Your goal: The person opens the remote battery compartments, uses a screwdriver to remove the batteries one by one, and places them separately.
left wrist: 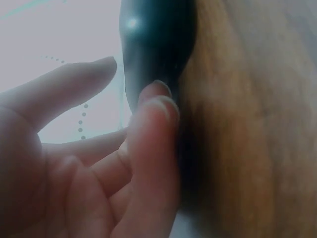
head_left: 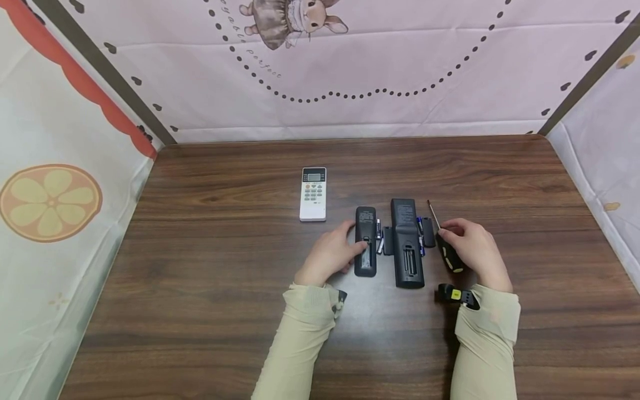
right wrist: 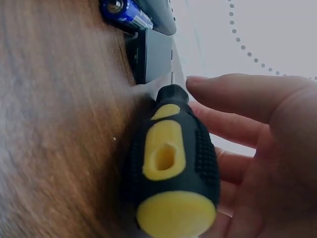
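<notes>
A small black remote (head_left: 365,216) lies back side up, its battery compartment (head_left: 369,256) uncovered. My left hand (head_left: 327,256) is at its left side, thumb over the compartment; in the left wrist view, fingertips (left wrist: 163,101) are right at the remote's edge. A black and yellow screwdriver (head_left: 450,254) lies by my right hand (head_left: 472,244). In the right wrist view the thumb is close to its collar, with loosely bent fingers beside the handle (right wrist: 173,163). Between them rests a larger black remote (head_left: 404,222), back up, its compartment bare.
Several batteries (head_left: 380,245) and two black battery covers (head_left: 388,240) (head_left: 428,232) lie beside the black remotes. A white remote (head_left: 313,208) rests farther back on the wooden table (head_left: 210,266). Patterned cloth (head_left: 380,66) hangs behind the table's back edge.
</notes>
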`<state>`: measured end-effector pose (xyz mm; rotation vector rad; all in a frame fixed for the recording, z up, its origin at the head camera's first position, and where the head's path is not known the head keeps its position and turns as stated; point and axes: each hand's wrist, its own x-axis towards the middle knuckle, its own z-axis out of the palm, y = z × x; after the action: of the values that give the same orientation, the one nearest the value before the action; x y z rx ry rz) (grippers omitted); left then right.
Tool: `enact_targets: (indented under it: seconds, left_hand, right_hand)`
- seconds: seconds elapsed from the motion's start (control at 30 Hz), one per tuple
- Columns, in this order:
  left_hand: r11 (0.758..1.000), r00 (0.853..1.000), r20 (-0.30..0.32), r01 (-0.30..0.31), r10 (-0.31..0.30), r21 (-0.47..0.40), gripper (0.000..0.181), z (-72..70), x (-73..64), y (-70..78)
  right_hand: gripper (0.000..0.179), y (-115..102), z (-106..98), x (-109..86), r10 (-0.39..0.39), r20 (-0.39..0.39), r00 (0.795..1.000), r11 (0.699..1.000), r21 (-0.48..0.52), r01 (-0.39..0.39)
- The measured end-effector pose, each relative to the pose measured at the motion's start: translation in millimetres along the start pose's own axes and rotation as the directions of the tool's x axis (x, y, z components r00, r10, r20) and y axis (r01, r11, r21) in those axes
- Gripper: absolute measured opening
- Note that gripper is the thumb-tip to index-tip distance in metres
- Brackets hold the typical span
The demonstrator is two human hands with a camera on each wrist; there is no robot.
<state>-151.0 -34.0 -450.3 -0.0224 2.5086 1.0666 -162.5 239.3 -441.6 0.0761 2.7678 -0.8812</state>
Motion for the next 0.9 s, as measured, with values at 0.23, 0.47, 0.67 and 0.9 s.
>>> enact_targets:
  seconds: [0.23, 0.47, 0.67, 0.9]
  left_hand:
    - [0.995, 0.992, -0.098, -0.076, 0.083, 0.072, 0.054, -6.7, 1.5, -4.2]
    - [0.980, 0.947, -0.259, -0.169, 0.191, 0.104, 0.044, -15.4, 5.1, -9.4]
    - [0.977, 0.895, -0.393, -0.194, 0.213, 0.087, 0.036, -23.4, 6.0, -6.8]
    - [0.975, 0.825, -0.521, -0.163, 0.218, 0.150, 0.034, -35.0, 9.3, -10.4]
  right_hand:
    - [0.042, 1.1, -1.1, -0.6, 0.015, -0.033, 0.999, 1.000, 0.023, -0.014]
    - [0.042, 2.4, -1.1, 0.3, 0.001, -0.072, 0.997, 0.999, 0.038, 0.001]
    - [0.042, 2.8, -2.0, 1.0, -0.024, -0.093, 0.995, 0.999, 0.042, 0.028]
    - [0.040, 1.9, -1.8, 0.1, -0.030, -0.119, 0.992, 0.998, 0.059, 0.037]
